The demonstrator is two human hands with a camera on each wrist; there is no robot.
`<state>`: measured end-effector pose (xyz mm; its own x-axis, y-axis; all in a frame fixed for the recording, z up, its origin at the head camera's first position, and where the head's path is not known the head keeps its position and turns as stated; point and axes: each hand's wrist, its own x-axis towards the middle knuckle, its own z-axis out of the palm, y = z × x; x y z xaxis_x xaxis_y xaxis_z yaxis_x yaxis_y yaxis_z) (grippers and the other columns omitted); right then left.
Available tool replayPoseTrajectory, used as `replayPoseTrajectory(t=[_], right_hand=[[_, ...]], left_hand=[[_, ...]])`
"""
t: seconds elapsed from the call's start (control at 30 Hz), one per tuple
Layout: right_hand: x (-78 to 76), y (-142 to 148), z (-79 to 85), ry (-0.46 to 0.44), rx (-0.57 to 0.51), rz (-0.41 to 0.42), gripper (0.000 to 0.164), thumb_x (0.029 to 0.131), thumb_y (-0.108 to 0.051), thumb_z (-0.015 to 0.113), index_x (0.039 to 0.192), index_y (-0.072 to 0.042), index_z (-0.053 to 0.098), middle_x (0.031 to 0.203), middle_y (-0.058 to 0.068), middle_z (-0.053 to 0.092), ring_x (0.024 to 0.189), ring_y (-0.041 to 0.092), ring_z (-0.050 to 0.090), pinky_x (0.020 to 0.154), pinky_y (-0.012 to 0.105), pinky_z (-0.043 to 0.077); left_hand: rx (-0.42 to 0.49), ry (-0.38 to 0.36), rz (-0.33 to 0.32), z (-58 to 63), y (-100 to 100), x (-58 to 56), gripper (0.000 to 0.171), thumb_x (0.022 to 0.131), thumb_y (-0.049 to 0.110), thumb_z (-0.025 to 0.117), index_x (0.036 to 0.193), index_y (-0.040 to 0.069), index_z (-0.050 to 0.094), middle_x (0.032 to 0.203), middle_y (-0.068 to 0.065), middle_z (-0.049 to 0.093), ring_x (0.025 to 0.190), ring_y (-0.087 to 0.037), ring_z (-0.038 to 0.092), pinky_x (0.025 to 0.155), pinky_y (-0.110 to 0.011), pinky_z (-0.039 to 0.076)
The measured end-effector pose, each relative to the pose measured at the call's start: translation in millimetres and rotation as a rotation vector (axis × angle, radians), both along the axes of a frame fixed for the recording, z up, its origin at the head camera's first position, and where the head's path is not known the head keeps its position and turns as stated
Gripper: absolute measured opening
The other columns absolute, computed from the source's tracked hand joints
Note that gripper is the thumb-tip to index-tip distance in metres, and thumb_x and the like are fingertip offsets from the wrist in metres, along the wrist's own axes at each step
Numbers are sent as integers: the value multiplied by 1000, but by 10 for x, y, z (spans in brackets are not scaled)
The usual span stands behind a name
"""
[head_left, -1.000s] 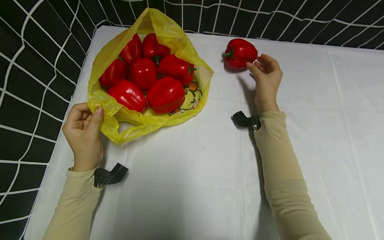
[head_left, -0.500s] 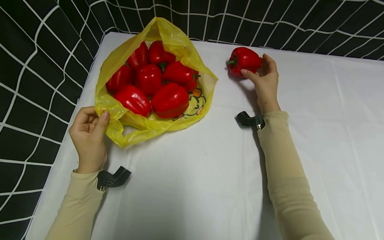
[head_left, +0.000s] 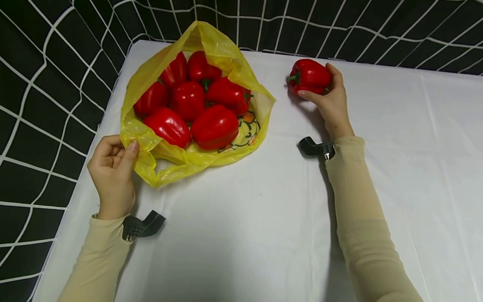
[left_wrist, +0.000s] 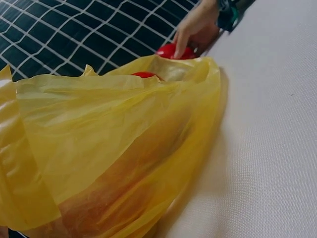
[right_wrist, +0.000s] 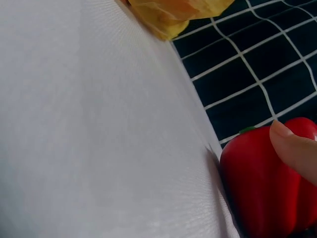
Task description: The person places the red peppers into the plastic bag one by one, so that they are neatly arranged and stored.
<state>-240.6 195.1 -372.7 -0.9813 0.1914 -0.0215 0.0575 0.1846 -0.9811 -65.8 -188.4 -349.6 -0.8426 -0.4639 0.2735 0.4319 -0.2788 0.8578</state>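
At the far edge of the table lies a red bell pepper (head_left: 310, 76), its green stem facing left. My right hand (head_left: 333, 100) grips it from the right, thumb on the near side and fingers behind. In the right wrist view the thumb presses on the pepper (right_wrist: 262, 183). A yellow plastic bag (head_left: 245, 147) gapes at the left, with several red bell peppers (head_left: 188, 100) inside. My left hand (head_left: 115, 174) pinches the bag's near left rim between thumb and fingers. The left wrist view is mostly filled by the bag's side (left_wrist: 114, 139), peppers showing dimly through it.
A white cloth (head_left: 234, 235) covers the table. Dark walls with white netting (head_left: 34, 138) rise along its left and far edges. Each wrist carries a black camera mount (head_left: 143, 225).
My right hand has closed around the lone pepper, its thumb sliding left along the near side. The left hand keeps its pinch on the bag. The head view has shifted slightly.
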Motion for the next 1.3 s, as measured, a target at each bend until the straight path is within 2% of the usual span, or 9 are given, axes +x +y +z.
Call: replayPoseTrajectory(t=[0.23,0.43,0.67,0.9,1.3], right_hand=[[-13,-15,4,6,11,-21,86,75,-5,76,146,-12,29,147,4,34,131,14,34,105,18,31],[-14,-23,6,3,33,-55,77,75,-6,76,142,-8,37,140,7,42,125,15,39,102,17,33],[6,-16,-8,20,-4,-81,68,73,-5,77,134,-7,45,133,8,49,119,15,43,100,19,36],[30,-16,-12,6,8,-60,70,74,-6,77,135,-9,42,135,7,47,121,15,41,101,19,34],[57,-13,-10,9,67,-6,72,75,-7,76,137,-8,40,136,8,45,122,15,41,102,20,34]], left_hand=[[2,-8,12,0,-10,-6,14,79,-18,59,89,-9,62,81,-13,61,70,-17,59,67,-20,52],[-40,-20,28,17,3,-8,13,80,-17,59,89,-7,63,82,-13,61,71,-17,59,69,-21,53],[-24,-20,15,27,11,-10,12,80,-16,61,90,-9,62,84,-16,60,72,-19,59,71,-22,53],[-49,-21,18,27,15,-3,12,81,-15,61,89,-7,63,84,-15,61,72,-18,60,71,-21,53],[-21,-23,18,26,24,6,13,80,-17,59,89,-9,62,83,-15,61,72,-18,60,71,-21,53]])
